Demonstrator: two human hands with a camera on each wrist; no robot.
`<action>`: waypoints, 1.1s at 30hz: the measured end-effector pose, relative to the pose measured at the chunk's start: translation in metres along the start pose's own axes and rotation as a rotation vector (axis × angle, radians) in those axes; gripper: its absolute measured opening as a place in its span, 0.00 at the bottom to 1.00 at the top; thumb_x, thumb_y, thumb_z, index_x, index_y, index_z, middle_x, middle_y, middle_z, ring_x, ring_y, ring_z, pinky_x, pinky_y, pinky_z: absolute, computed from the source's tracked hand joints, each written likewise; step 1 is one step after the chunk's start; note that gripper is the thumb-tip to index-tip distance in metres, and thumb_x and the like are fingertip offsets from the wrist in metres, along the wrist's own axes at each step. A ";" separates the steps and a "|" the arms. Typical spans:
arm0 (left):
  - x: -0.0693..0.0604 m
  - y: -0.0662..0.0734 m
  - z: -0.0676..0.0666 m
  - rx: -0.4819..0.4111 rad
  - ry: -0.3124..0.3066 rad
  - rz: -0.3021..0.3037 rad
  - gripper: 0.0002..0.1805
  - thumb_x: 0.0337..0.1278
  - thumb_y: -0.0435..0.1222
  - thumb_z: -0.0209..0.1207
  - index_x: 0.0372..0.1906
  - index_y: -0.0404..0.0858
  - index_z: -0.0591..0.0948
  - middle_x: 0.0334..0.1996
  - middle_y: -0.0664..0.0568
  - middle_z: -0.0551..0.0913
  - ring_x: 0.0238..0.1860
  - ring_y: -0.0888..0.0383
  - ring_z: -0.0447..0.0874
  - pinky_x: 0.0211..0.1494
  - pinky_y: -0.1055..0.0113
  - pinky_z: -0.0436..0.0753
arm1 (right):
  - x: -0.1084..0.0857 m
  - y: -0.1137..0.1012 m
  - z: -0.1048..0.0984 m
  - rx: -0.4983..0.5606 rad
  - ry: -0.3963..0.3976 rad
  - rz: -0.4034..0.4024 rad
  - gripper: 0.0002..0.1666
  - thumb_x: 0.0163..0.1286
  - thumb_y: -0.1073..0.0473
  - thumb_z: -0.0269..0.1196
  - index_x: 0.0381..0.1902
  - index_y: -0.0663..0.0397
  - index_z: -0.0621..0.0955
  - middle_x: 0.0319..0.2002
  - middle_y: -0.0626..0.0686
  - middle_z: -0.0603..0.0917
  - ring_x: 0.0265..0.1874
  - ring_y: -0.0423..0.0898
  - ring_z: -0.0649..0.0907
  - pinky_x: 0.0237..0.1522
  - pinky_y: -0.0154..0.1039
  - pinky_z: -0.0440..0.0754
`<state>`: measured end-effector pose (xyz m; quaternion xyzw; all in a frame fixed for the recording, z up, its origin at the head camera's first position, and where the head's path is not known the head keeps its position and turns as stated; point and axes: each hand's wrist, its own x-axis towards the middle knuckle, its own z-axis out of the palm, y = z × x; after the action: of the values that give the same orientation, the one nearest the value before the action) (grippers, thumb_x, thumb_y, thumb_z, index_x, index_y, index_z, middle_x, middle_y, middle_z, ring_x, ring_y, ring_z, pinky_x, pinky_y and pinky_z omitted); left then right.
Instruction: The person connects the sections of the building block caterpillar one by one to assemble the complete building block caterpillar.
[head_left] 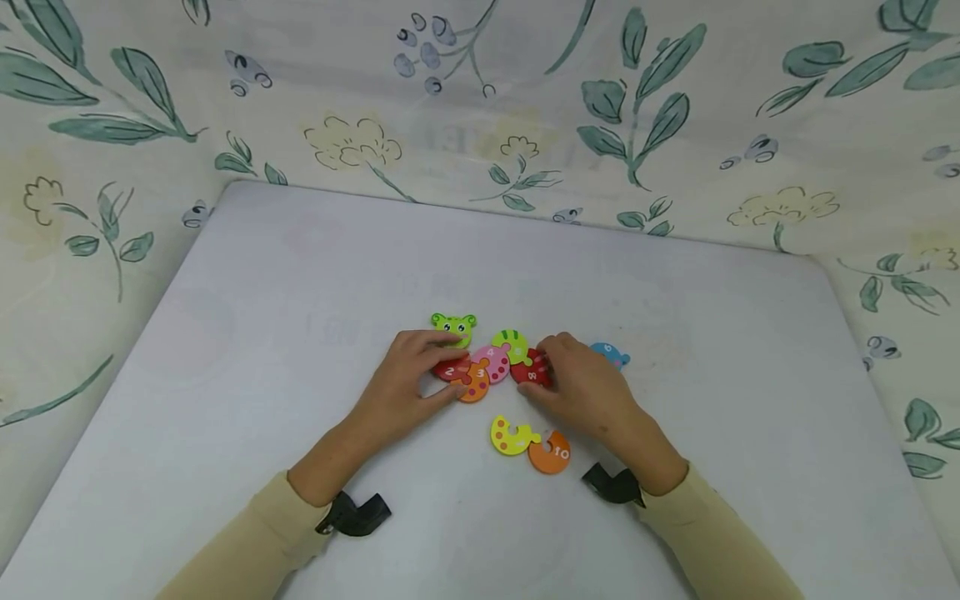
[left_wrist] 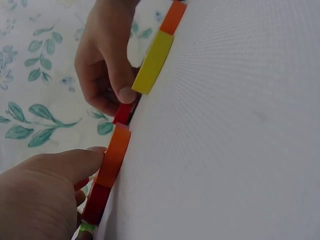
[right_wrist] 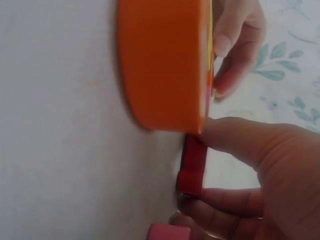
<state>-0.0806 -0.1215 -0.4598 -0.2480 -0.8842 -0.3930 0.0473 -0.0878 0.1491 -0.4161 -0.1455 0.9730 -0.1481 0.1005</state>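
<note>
Both hands busy now, apart: my left hand point(head_left: 405, 377) clamps red 2 point(head_left: 448, 371) and orange 3 point(head_left: 474, 389), my right hand point(head_left: 583, 382) pinches red 8 point(head_left: 527, 373). Between them, the pink piece point(head_left: 491, 367) and green piece point(head_left: 509, 339); frog head point(head_left: 452, 328) at my left, blue piece point(head_left: 609, 352) beyond my right, yellow piece point(head_left: 502, 437) and orange 10 point(head_left: 557, 460) between my wrists.

White table point(head_left: 285, 275): one, rounded far corners, lying under and around the left hand point(head_left: 405, 375) and right hand point(head_left: 588, 387). Floral backdrop point(head_left: 322, 50): one, off-white, beyond and to either side of both hands; print includes blue berries point(head_left: 430, 56) and yellow flower point(head_left: 352, 146) beyond the left, green leaves point(head_left: 670, 60) beyond the right.
</note>
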 end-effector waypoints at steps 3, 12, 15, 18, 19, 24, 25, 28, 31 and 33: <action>0.000 0.001 0.000 0.025 -0.020 -0.010 0.27 0.57 0.41 0.77 0.62 0.42 0.85 0.66 0.53 0.77 0.69 0.50 0.67 0.68 0.53 0.77 | -0.002 -0.001 -0.002 0.015 0.013 -0.007 0.36 0.65 0.41 0.75 0.61 0.58 0.80 0.46 0.53 0.83 0.39 0.48 0.80 0.39 0.42 0.86; 0.000 0.003 0.000 0.014 -0.024 -0.003 0.27 0.57 0.40 0.77 0.62 0.41 0.85 0.66 0.53 0.78 0.69 0.50 0.67 0.67 0.51 0.77 | -0.005 0.001 -0.008 0.036 -0.007 0.003 0.38 0.65 0.43 0.75 0.63 0.59 0.79 0.50 0.54 0.83 0.42 0.48 0.81 0.43 0.44 0.86; 0.001 0.003 0.000 0.005 -0.026 -0.001 0.27 0.57 0.40 0.77 0.62 0.41 0.86 0.66 0.53 0.78 0.68 0.50 0.67 0.67 0.51 0.76 | -0.007 0.006 -0.013 0.040 -0.042 0.018 0.37 0.65 0.44 0.75 0.64 0.59 0.78 0.53 0.55 0.83 0.43 0.49 0.82 0.43 0.45 0.87; 0.001 0.003 -0.001 0.001 -0.028 0.003 0.27 0.58 0.40 0.77 0.62 0.41 0.86 0.66 0.53 0.79 0.68 0.50 0.67 0.68 0.51 0.75 | -0.010 0.011 -0.019 0.032 -0.077 0.024 0.35 0.65 0.46 0.76 0.62 0.59 0.79 0.53 0.55 0.82 0.44 0.49 0.82 0.44 0.45 0.87; 0.002 0.003 -0.001 0.000 -0.028 0.002 0.27 0.58 0.40 0.77 0.62 0.41 0.85 0.66 0.53 0.79 0.68 0.50 0.67 0.68 0.51 0.75 | -0.011 0.013 -0.021 0.025 -0.089 0.020 0.34 0.64 0.47 0.76 0.62 0.59 0.79 0.52 0.55 0.82 0.43 0.49 0.82 0.44 0.46 0.87; 0.001 0.002 -0.002 0.003 -0.030 -0.003 0.27 0.58 0.41 0.76 0.63 0.41 0.85 0.66 0.53 0.78 0.69 0.49 0.67 0.68 0.51 0.75 | -0.013 0.019 -0.030 -0.033 -0.142 -0.017 0.32 0.63 0.51 0.78 0.59 0.60 0.81 0.48 0.55 0.81 0.43 0.50 0.81 0.45 0.46 0.86; 0.001 0.002 -0.002 0.002 -0.030 -0.006 0.27 0.58 0.41 0.76 0.63 0.41 0.85 0.66 0.53 0.78 0.69 0.49 0.67 0.68 0.51 0.75 | -0.014 0.020 -0.032 -0.043 -0.152 -0.025 0.32 0.62 0.51 0.78 0.59 0.60 0.81 0.48 0.55 0.81 0.43 0.50 0.81 0.45 0.46 0.86; 0.001 0.002 -0.002 -0.005 -0.033 -0.005 0.27 0.58 0.40 0.76 0.63 0.40 0.85 0.67 0.53 0.79 0.69 0.50 0.67 0.69 0.51 0.74 | -0.017 0.018 -0.040 -0.070 -0.171 -0.040 0.34 0.62 0.51 0.78 0.61 0.61 0.81 0.49 0.55 0.82 0.45 0.51 0.82 0.46 0.47 0.87; 0.001 0.002 -0.001 -0.013 -0.031 0.007 0.27 0.58 0.40 0.76 0.62 0.40 0.85 0.66 0.52 0.79 0.70 0.50 0.68 0.70 0.50 0.73 | -0.026 0.013 -0.049 -0.087 -0.163 -0.047 0.36 0.62 0.51 0.78 0.64 0.60 0.81 0.52 0.56 0.83 0.48 0.52 0.83 0.48 0.49 0.87; 0.001 0.002 -0.001 -0.020 -0.028 0.015 0.27 0.58 0.39 0.76 0.62 0.39 0.85 0.66 0.52 0.79 0.70 0.50 0.69 0.70 0.50 0.73 | -0.035 0.008 -0.053 -0.083 -0.159 -0.051 0.38 0.61 0.50 0.79 0.65 0.59 0.80 0.53 0.56 0.83 0.49 0.51 0.83 0.47 0.48 0.88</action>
<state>-0.0806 -0.1211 -0.4575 -0.2603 -0.8791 -0.3978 0.0354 -0.0692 0.1808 -0.3632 -0.1857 0.9633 -0.0981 0.1674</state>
